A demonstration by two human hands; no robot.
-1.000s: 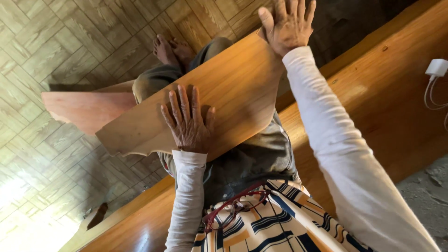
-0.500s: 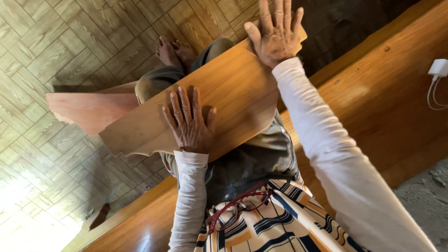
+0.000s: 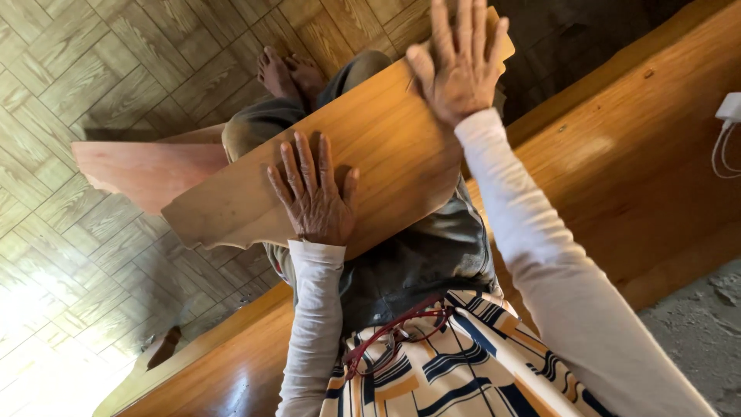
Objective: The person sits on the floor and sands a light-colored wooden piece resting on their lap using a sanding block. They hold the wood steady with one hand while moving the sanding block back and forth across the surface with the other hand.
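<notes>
Looks like we're inside a home, maybe doubling as a small woodworking spot. We see a parquet-pattern floor (image 3: 85, 85), a long polished wooden bench (image 3: 617, 177), bare feet (image 3: 289, 73), a loose wooden board (image 3: 370, 154), and a white charger (image 3: 729, 108) plugged in nearby.

A parquet-patterned floor (image 3: 93, 85) of pale wood-grain squares fills the left side, washed out by bright light in the lower left corner. A broad polished wooden bench (image 3: 617, 177) runs diagonally across the right, glossy with a soft highlight. A white charger and cable (image 3: 728, 127) rest on its far right. Rough grey concrete (image 3: 698, 332) shows at the lower right.
</notes>
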